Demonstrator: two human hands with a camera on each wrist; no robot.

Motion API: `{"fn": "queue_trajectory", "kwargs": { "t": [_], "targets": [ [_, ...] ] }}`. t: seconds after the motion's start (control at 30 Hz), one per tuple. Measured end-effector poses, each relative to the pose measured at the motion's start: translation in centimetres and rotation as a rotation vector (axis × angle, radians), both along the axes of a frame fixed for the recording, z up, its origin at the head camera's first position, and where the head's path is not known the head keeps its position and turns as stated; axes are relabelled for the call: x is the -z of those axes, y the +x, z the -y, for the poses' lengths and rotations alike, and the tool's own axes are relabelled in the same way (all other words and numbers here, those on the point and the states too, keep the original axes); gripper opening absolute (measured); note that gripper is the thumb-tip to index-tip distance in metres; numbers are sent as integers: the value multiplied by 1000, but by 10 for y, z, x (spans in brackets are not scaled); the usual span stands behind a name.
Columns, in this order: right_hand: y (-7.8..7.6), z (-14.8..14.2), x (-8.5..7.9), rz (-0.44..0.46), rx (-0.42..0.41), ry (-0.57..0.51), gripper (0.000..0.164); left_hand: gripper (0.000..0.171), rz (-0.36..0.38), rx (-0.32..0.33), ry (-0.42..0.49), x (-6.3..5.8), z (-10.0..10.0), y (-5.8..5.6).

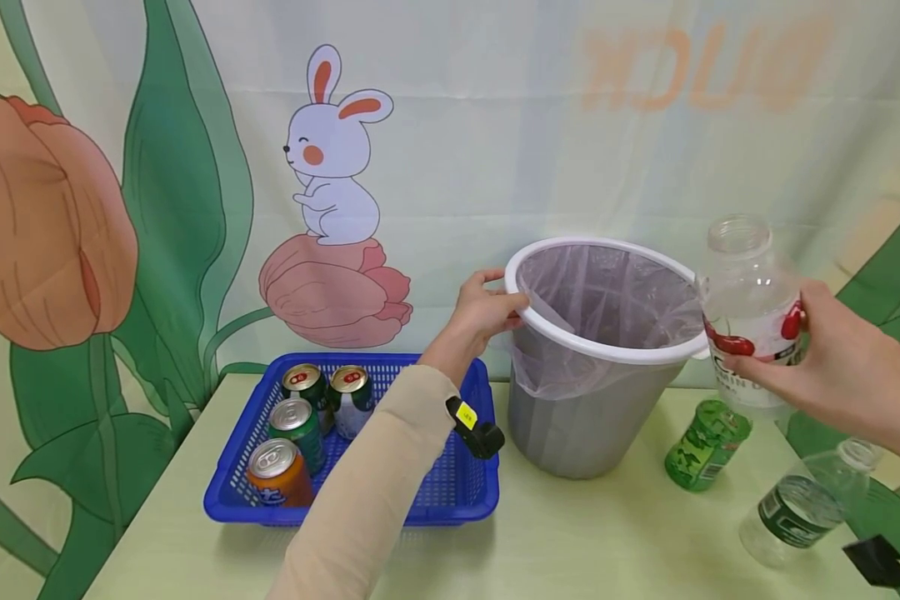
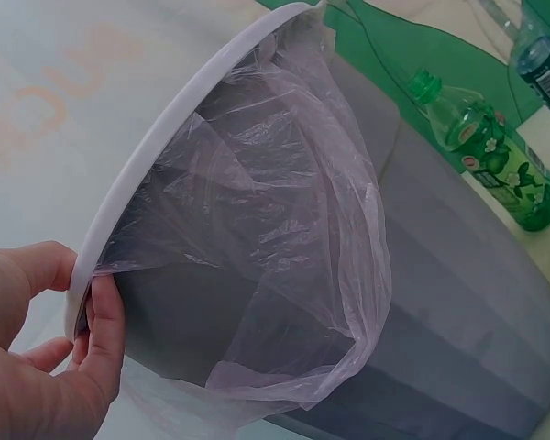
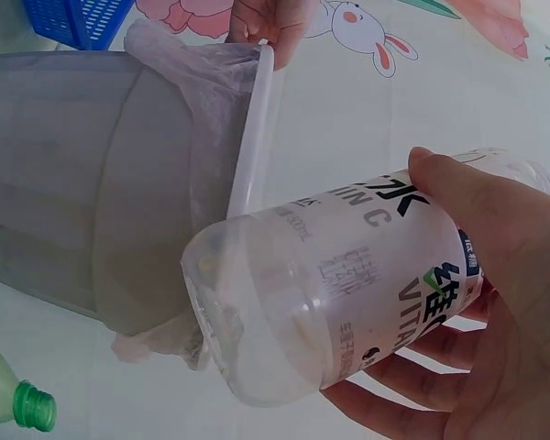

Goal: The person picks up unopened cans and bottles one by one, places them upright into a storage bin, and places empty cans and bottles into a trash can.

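Note:
My left hand (image 1: 484, 315) pinches the white rim of a grey trash bin (image 1: 577, 425) on its left side, thumb and fingers on either side of the rim in the left wrist view. A thin translucent bag (image 2: 284, 220) lines the bin and hangs over its edge. My right hand (image 1: 855, 358) grips a clear plastic bottle (image 1: 750, 308) with a cherry label and an uncapped mouth, upright beside the bin's right rim. From the right wrist, the bottle's base (image 3: 257, 330) points toward the bin, and the fingers wrap round the label.
Left of the bin, a blue plastic basket (image 1: 487, 492) holds several drink cans (image 1: 296, 429), partly behind my left sleeve. At the right stand a green-labelled bottle (image 1: 708, 446) and a clear bottle with a dark label (image 1: 798, 508). A printed curtain (image 1: 457, 125) hangs behind the table.

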State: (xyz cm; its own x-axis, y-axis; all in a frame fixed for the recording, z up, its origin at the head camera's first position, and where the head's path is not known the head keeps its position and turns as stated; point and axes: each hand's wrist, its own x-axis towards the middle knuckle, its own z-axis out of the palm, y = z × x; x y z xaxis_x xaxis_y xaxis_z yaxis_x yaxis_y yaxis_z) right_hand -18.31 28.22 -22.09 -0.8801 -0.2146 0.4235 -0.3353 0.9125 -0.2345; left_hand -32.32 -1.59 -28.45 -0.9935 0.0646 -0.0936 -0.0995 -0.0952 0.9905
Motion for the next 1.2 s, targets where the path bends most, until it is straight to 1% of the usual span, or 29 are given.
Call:
{"fn": "queue_trajectory", "kwargs": {
  "t": [0.13, 0.27, 0.37, 0.53, 0.67, 0.73, 0.9, 1.07, 1.2],
  "targets": [
    [-5, 2, -11, 0, -7, 9, 80, 59, 3, -2, 1, 0, 1, 0],
    [-8, 5, -21, -28, -9, 29, 76, 59, 6, -5, 1, 0, 1, 0],
    [-11, 6, -27, -32, -7, 36, 77, 59, 7, -6, 0, 0, 2, 1],
    [-17, 7, -33, -8, -1, 37, 81, 59, 7, -8, 8, 0, 2, 0],
    [-24, 11, -38, -11, -48, 49, 74, 59, 6, -10, 10, 0, 1, 0],
    [-28, 13, -41, -22, -87, 60, 66, 59, 6, -11, 8, 0, 1, 1],
    [-38, 16, -48, -44, -135, 91, 52, 59, 5, -12, 9, -1, 0, 2],
    [-45, 17, -51, -21, -153, 91, 55, 58, 5, -13, 9, -2, 0, 3],
    [-53, 18, -54, -20, -179, 100, 53, 58, 4, -12, 8, -2, 0, 3]
  ]
}}
